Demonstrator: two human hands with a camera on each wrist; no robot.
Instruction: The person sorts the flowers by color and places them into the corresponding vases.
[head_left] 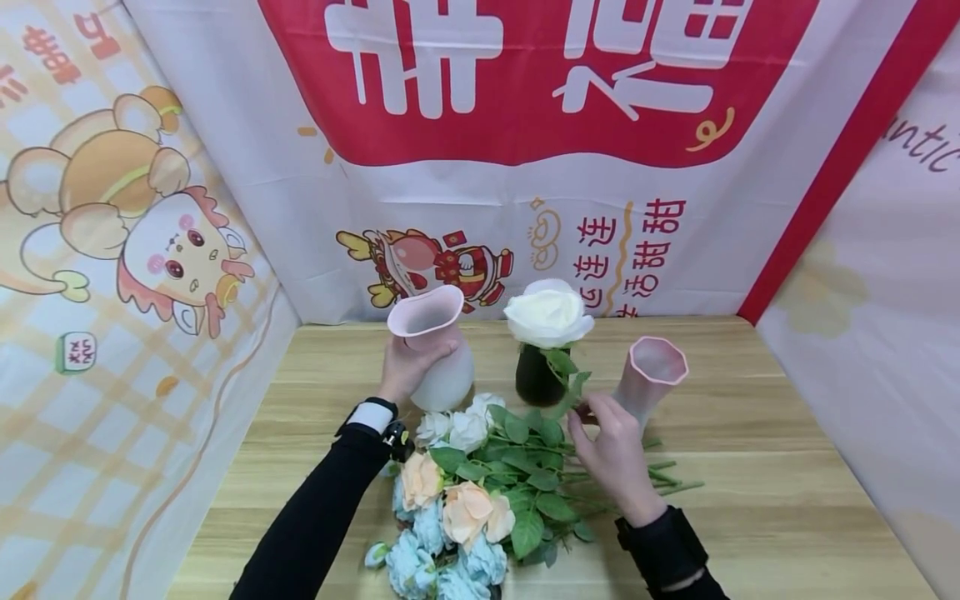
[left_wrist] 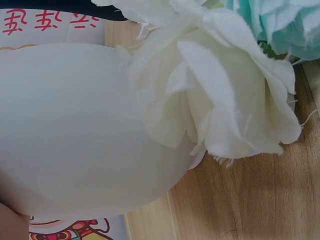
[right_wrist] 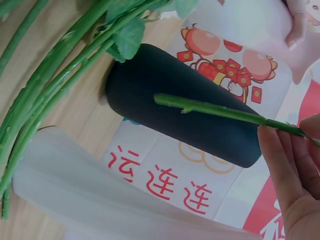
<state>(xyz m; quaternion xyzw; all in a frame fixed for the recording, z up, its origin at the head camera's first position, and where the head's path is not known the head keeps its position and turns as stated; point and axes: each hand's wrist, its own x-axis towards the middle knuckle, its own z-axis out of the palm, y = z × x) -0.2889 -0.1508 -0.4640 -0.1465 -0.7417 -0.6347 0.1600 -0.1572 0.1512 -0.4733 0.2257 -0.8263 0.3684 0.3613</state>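
Right wrist view: stem point(right_wrist: 220, 111) pinched in right hand point(right_wrist: 295, 170) grip, crossing dark vase point(right_wrist: 150, 90).

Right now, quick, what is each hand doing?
Left hand: closed around the pale pink vase, holding it.
Right hand: fingers pinching a green flower stem.

A wooden table point(head_left: 787, 467) — printed banners point(head_left: 525, 125) behind, pink vase point(head_left: 651, 375) at right.

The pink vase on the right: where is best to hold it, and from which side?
Probably grip the pink vase round its narrower body, below the flared rim, coming from its right side. It stands upright, and the flower stems and the right hand crowd its left and front.
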